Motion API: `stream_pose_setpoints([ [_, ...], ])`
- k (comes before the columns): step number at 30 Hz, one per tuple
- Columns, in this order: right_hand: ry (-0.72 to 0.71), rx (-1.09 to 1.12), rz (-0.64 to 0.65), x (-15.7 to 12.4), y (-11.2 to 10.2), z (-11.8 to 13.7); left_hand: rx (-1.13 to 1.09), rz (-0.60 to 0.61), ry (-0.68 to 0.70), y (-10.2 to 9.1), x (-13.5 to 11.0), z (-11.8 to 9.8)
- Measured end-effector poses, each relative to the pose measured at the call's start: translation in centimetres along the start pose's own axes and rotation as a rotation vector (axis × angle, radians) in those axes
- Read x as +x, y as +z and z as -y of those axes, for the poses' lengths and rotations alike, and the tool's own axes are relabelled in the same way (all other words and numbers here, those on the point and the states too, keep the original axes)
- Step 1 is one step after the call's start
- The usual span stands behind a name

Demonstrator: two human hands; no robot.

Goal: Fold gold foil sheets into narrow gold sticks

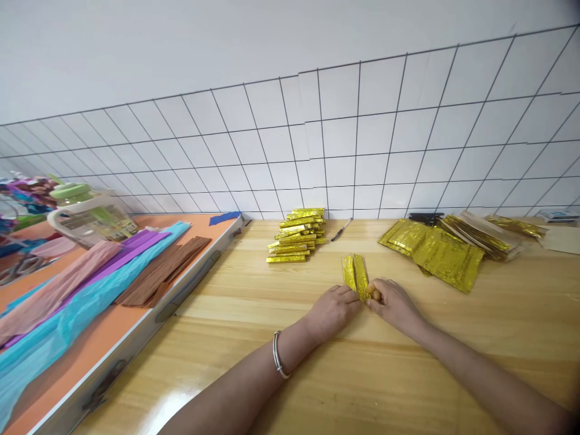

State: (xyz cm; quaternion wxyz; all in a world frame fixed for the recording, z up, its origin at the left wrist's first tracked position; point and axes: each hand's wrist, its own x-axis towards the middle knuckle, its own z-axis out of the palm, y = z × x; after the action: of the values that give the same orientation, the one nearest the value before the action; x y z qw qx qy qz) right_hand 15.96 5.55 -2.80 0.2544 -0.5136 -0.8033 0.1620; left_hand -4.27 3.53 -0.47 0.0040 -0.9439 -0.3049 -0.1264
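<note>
Two narrow folded strips of shiny gold foil lie side by side on the wooden table, a left strip (348, 272) and a right strip (360, 273), slightly apart at their near parts. My left hand (334, 309), with a silver bangle on its wrist, presses on their near ends, its fingers held together. At the lower right edge of the right strip, my right hand (393, 303) is closed in a pinch, with curled fingers and the thumb below. The near ends of both strips are hidden under my fingers.
Farther back stands a pile of folded gold strips (296, 235), with a pen (341, 230) beside it. Wider gold foil sheets (446, 257) lie at the right, near a black object (426, 219). Crepe-like coloured strips (97, 290) cover an orange raised board (199, 232) at left.
</note>
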Motion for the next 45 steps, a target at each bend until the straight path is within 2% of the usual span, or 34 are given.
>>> stream_pose_setpoints([
  [18,0.028,0.067,0.098,0.5,-1.3,-0.1,0.058,0.105,-0.008,-1.2,-0.3,-0.6],
  [27,0.041,0.126,0.082,0.4,-1.1,-0.2,0.104,0.189,-0.033,-1.4,-0.1,-1.5],
  [35,0.043,0.268,0.074,-0.5,-2.6,-1.8,0.136,0.192,-0.046,-1.3,0.0,-2.3],
  [38,0.009,0.219,0.079,-0.9,-2.1,-1.8,0.154,0.188,-0.041,-1.4,0.1,-2.5],
  [45,0.026,0.046,0.051,-0.8,-1.1,-1.4,0.201,0.186,-0.046,-1.3,0.2,-3.1],
])
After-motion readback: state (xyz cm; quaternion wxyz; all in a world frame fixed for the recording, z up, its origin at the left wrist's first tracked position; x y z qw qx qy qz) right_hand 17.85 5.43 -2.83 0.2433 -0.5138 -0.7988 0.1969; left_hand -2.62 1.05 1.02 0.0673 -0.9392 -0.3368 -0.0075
